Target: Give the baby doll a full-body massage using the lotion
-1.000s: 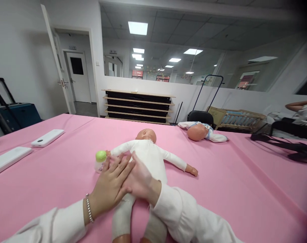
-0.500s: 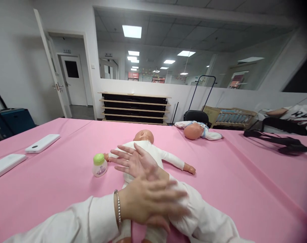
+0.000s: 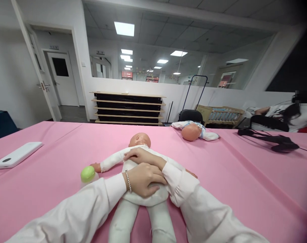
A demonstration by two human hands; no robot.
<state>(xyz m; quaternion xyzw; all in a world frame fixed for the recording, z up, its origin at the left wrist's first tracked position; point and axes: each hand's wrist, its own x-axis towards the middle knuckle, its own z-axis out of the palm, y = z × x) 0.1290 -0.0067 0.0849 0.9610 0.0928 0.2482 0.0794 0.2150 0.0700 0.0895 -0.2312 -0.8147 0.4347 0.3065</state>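
White power bank: far left on the pink surface, well apart from the hands.
Green-lidded jar: near left, just beside the doll's small hand, partly behind the sleeve.
Left hand: palm down on the doll's belly, pinching nothing; fingers close together, thumb apart.
Doll: middle of the surface, head far, legs near; I cannot see its face.
Right hand: laid slantwise across the chest, grip loose and flattened, fingertips pointing left.
Handling: I'd judge flat palms, light even pressure and relaxed wrists best, clear of the neck.
Second doll: far right, well apart.
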